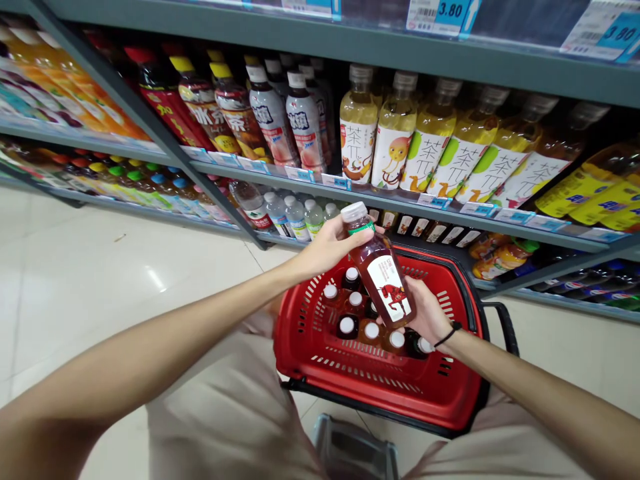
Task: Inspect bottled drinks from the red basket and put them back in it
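Both my hands hold one bottle (380, 267) of dark red drink with a white cap and a white label bearing a red horse. My left hand (330, 245) grips its neck just under the cap. My right hand (425, 313) cups its lower end from beneath. The bottle hangs tilted above a red plastic shopping basket (350, 373), which holds several upright bottles (363, 320) of the same kind with white caps.
Grey store shelves (400, 200) packed with drink bottles and price tags run across the background. Yellow tea bottles (425, 140) stand straight ahead. The basket rests on my lap; a glossy white tiled floor (100, 267) spreads to the left.
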{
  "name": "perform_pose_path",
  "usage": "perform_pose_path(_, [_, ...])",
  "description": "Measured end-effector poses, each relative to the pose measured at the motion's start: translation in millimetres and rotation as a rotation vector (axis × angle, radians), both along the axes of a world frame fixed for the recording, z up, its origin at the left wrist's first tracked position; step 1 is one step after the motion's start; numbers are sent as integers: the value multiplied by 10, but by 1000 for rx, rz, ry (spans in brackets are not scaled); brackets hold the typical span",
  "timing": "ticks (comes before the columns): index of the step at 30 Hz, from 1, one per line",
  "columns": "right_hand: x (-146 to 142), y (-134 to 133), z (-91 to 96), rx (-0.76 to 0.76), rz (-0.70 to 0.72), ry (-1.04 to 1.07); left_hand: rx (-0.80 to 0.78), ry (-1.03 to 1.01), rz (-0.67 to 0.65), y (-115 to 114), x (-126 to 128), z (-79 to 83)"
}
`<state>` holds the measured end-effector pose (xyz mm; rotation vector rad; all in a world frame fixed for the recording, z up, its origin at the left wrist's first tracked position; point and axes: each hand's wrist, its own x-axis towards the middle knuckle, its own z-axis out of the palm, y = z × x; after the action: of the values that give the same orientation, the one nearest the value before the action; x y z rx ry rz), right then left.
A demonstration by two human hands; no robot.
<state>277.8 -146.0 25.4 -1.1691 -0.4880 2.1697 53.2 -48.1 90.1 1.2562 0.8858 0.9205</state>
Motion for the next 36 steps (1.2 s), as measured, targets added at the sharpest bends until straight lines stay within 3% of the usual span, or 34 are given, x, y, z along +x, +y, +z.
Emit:
perform_pose_path(8, [46,2,-21,151,12,11,-69,-107,113,67,-9,44])
perform_pose_path(13, [72,14,-42,98,54,13,-164,-205,141,29,5,157])
perform_pose_path(18, [86,24,34,15,50,95,-136,-201,139,-6,-1,200])
perform_pose_path(22, [95,14,108,-13,186,251,-133,-169,197,4,-18,165])
perform_pose_path(27, [129,-31,54,15,446,382,-146,-166,236,30,-28,123])
perform_pose_path(36, [192,-27,-82,36,582,555,-169,-97,284,5,-22,124])
